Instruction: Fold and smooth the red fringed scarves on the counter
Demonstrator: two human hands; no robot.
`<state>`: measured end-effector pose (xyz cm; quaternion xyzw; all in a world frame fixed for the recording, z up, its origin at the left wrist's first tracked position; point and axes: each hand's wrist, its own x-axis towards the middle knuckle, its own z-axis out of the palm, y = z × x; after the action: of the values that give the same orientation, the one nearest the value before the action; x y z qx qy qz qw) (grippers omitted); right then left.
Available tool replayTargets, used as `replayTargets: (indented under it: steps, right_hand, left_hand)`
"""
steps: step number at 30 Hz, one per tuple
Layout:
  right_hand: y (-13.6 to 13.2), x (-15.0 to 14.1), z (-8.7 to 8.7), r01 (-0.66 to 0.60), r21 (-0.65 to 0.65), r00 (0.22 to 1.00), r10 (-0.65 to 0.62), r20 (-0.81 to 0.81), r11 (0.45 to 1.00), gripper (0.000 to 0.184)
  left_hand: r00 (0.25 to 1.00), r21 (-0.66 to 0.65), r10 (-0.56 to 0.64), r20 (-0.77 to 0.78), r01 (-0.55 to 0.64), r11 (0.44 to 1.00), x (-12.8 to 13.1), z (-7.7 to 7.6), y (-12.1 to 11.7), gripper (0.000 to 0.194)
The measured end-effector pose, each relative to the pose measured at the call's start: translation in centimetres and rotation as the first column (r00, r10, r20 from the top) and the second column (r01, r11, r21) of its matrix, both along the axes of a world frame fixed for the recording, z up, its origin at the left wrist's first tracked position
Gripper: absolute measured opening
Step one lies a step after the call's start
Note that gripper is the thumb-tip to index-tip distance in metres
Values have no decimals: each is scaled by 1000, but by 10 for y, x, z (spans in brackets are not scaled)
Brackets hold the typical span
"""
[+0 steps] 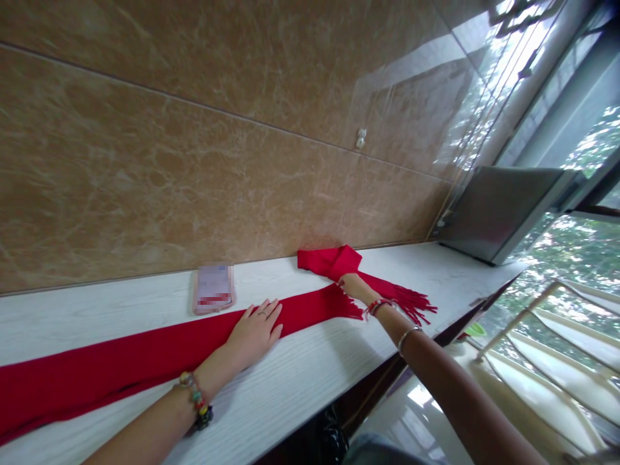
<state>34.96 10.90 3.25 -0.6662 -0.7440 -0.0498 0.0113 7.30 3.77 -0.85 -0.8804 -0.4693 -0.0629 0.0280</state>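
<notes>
A long red fringed scarf (140, 361) stretches flat along the white counter and runs out of view at the left. My left hand (256, 329) lies flat on it, fingers spread. At its fringed end, my right hand (357, 288) is closed in a pinch on the upper corner of the cloth; the fingertips are partly hidden. Just behind that hand, a folded red fringed piece (329, 260) lies near the wall, its fringe pointing right. Whether both red pieces belong to one scarf I cannot tell.
A phone-like flat object (213, 289), its face blurred, lies on the counter (300, 400) behind the scarf. A brown tiled wall (194, 161) rises along the back. A grey metal box-like appliance (504, 210) stands at the far right end, with a pale railing (542, 290) below the window.
</notes>
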Motion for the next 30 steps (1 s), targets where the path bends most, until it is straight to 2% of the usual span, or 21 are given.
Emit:
replayTargets:
  steps: [4,9,12,16,19,20,22,24,26,28,30]
  right_hand:
    - [-21,5,0,-58,60,998,60,-35,997,26]
    - [-48,-9,-21,-107,110,988,118,-103,988,27]
    - [-59,-3,-28,-99,142,982,119,-145,985,28]
    - [-61,20,-22,-58,187,978,93,-186,981,30]
    - [-59,23,-17,-30,214,975,75,-208,976,23]
    - [-60,18,-18,-49,223,972,98,-214,974,23]
    - [-62,-2,-22,-171,258,946,232,-227,951,27]
    - [-66,-29,-30,-357,295,877,426,-220,886,38]
    - [-68,-52,-38,-481,269,824,536,-187,834,50]
    - [-68,-65,-46,-517,200,825,547,-141,832,54]
    - [-64,-64,-51,-512,152,844,528,-93,846,53]
  left_hand:
    - [1000,9,0,12,0,1000,0,-2,2,49]
    - [1000,9,7,20,-7,1000,1,-2,2,49]
    - [1000,6,10,20,-11,1000,1,-1,1,48]
    - [999,11,11,33,-11,1000,1,-1,1,48]
    - [999,16,0,32,-1,1000,0,-2,2,49]
    - [1000,18,-1,31,0,1000,0,-3,2,49]
    - [1000,24,1,30,-1,1000,0,-4,3,48]
    - [999,32,3,35,-4,999,0,-5,3,48]
    - [999,39,5,38,-7,999,1,-6,3,48]
    - [999,46,8,37,-10,999,1,-7,3,49]
    - [999,52,9,39,-11,999,0,-8,2,49]
